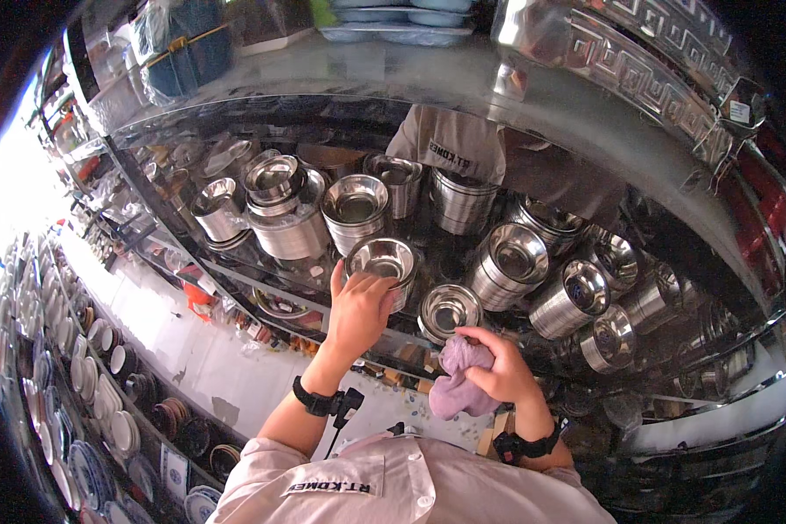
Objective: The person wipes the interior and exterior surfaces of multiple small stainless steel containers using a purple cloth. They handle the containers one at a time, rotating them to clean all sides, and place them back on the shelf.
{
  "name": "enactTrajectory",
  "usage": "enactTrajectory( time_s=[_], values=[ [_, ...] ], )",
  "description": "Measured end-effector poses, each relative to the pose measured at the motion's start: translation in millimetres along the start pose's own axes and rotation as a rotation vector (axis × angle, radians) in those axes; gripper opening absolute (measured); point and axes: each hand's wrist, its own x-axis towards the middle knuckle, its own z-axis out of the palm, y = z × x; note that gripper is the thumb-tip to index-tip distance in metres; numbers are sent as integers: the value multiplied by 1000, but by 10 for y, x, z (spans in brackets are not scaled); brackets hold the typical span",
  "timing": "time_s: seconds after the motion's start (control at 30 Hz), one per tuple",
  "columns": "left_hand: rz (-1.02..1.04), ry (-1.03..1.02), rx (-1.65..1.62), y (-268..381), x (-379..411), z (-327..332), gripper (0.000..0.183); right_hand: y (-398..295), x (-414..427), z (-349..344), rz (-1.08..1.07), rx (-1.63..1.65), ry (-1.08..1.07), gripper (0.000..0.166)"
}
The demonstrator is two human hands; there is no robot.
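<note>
My left hand (361,309) is at the near side of a stack of stainless steel bowls (388,254), its fingers bent over the rim of the top bowl. Part of that stack is hidden behind the hand. A crumpled light purple cloth (462,383) is gripped in my right hand (505,370). Just beyond that hand stands a short stack of shiny steel bowls (450,312), close to the shelf's front edge. My right fingertips are near its rim; I cannot tell whether they touch it. A taller bowl stack (509,262) rises behind it to the right.
The dark, reflective shelf (435,255) holds several more steel stacks, including a wide one (288,229) at left and tilted ones (570,298) at right. An upper shelf (367,75) overhangs them. Plates and bowls (126,432) line another rack at lower left, across a pale floor (249,367).
</note>
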Motion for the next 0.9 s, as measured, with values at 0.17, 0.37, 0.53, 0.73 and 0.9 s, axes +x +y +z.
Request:
enactTrajectory(
  time_s=[0.17, 0.37, 0.53, 0.73, 0.9],
  values=[
    [35, 76, -18, 41, 65, -69, 19, 54, 7, -7, 7, 160, 45, 62],
    [241, 166, -80, 199, 23, -241, 21, 330, 20, 101, 118, 768, 220, 68],
    [424, 137, -256, 279, -127, -376, 23, 288, 136, 176, 226, 1119, 229, 71],
    [463, -20, -482, 294, -290, -492, 20, 149, 292, 409, 218, 1289, 309, 73],
    [509, -114, -509, 112, -346, -691, 30, -27, 306, 713, 238, 1363, 135, 80]
  ],
)
